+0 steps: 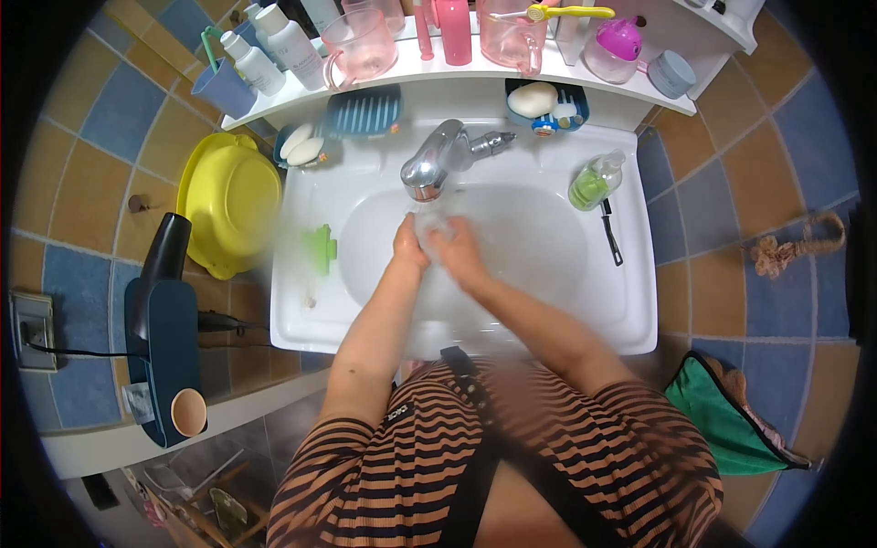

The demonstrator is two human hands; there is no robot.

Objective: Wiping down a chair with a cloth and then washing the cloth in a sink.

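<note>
Both of my hands are close together under the spout of a chrome faucet [426, 171], over the basin of a white sink [541, 260]. Something pale and blurred, perhaps a clear cup or running water [430, 226], lies between them. My left hand [410, 241] is on its left side, the fingers pointing up toward the spout. My right hand [458, 250] is on its right side, the fingers bent toward it. Haze blurs this spot, so whether either hand grips anything cannot be told. A green plastic item [325, 250] rests on the sink's left ledge.
A green soap bottle [595, 183] and a black-handled tool [612, 236] sit on the right ledge. Above the sink runs a white shelf [425, 77] with pink cups and bottles. Yellow basins [233, 202] hang left, above a hair dryer [164, 267]; a green cloth [719, 425] hangs right.
</note>
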